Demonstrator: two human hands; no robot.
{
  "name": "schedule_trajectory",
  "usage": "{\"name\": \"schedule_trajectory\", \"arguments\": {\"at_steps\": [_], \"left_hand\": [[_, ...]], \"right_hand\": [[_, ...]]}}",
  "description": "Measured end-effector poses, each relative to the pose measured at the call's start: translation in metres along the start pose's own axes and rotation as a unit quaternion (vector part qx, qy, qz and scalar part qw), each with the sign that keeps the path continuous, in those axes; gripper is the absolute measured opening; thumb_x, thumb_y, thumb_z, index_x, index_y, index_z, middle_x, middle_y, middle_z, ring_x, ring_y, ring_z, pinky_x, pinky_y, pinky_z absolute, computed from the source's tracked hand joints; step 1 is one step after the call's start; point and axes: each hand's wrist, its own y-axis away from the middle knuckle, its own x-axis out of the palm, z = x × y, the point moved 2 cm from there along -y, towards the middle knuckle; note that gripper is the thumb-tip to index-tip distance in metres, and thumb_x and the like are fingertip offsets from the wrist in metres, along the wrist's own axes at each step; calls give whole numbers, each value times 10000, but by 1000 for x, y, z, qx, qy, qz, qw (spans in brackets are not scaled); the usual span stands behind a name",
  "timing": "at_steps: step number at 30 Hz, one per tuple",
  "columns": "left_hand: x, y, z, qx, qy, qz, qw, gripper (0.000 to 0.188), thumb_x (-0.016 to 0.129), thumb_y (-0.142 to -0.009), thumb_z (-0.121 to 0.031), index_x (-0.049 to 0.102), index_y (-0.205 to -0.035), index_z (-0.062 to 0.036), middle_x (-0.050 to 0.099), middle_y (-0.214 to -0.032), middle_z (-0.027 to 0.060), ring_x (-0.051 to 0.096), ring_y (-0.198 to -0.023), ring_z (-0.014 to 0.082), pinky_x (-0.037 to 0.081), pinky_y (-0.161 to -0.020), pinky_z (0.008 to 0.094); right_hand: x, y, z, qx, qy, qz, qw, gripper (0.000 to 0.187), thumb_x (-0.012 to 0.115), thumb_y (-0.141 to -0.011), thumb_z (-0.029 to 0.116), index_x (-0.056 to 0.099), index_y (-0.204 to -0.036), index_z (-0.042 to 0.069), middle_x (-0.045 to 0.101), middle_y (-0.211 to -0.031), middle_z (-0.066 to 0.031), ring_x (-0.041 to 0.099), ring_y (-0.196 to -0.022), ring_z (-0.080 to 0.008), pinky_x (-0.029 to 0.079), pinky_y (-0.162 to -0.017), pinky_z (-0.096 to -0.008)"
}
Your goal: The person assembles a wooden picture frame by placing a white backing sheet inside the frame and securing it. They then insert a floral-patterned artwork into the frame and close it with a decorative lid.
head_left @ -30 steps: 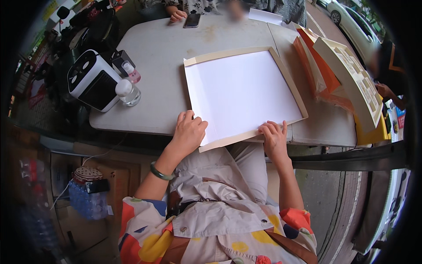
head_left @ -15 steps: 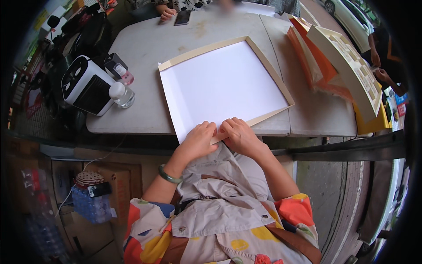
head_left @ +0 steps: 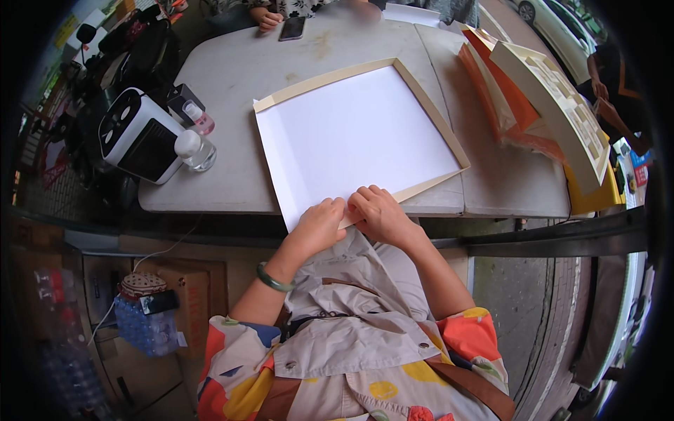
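A shallow cardboard box lid (head_left: 354,133), white inside with cream side walls, lies askew at the table's near edge. Its near corner juts slightly over that edge. My left hand (head_left: 321,223) grips the near wall with curled fingers; a green bangle is on that wrist. Right beside it, my right hand (head_left: 379,216) is closed on the same wall, fingers over the top and thumb below. The two hands nearly touch. The lid's left side looks low or folded flat, and the piece of wall under my fingers is partly hidden.
On the table's left stand a white-and-black appliance (head_left: 140,137), a clear jar (head_left: 196,151) and a pink bottle (head_left: 200,118). A phone (head_left: 292,29) lies at the far edge by another person's hand (head_left: 267,19). Orange sheets (head_left: 509,105) and a cream compartment tray (head_left: 562,105) lean at right.
Both hands have shifted very slightly along the near wall, still gripping it. The lid stays in the same place.
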Motion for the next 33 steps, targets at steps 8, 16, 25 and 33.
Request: {"name": "schedule_trajectory", "arguments": {"at_steps": [8,16,25,33], "left_hand": [[7,5,1,2,0,-36,999,295,701,-745,-20,492,-952,2,586,-944,213,594,-903,424,504,-787,490],[12,11,-7,33,-100,-106,989,299,728,-744,-1,520,-959,-2,599,-947,183,604,-925,394,511,-797,473],[9,9,-7,16,-67,-97,993,310,729,-749,10,529,-986,-1,598,-965,200,608,-935,400,515,-822,466],[8,9,-7,42,-102,-85,990,274,695,-773,-15,557,-1009,-22,598,-955,185,616,-903,377,531,-788,459]], "right_hand": [[-1,-1,1,16,-18,10,1000,231,716,-721,34,580,-903,76,590,-901,-78,571,-852,-298,465,-772,-397],[4,-1,-1,13,22,-11,1000,132,714,-773,141,604,-837,106,608,-865,-55,581,-840,-271,466,-753,-408],[4,-3,-2,30,21,11,999,132,722,-785,159,619,-853,112,628,-865,-62,597,-861,-275,471,-765,-403],[9,-3,-4,14,42,1,999,135,729,-785,172,610,-808,112,613,-823,-63,604,-819,-268,472,-708,-394]]}}
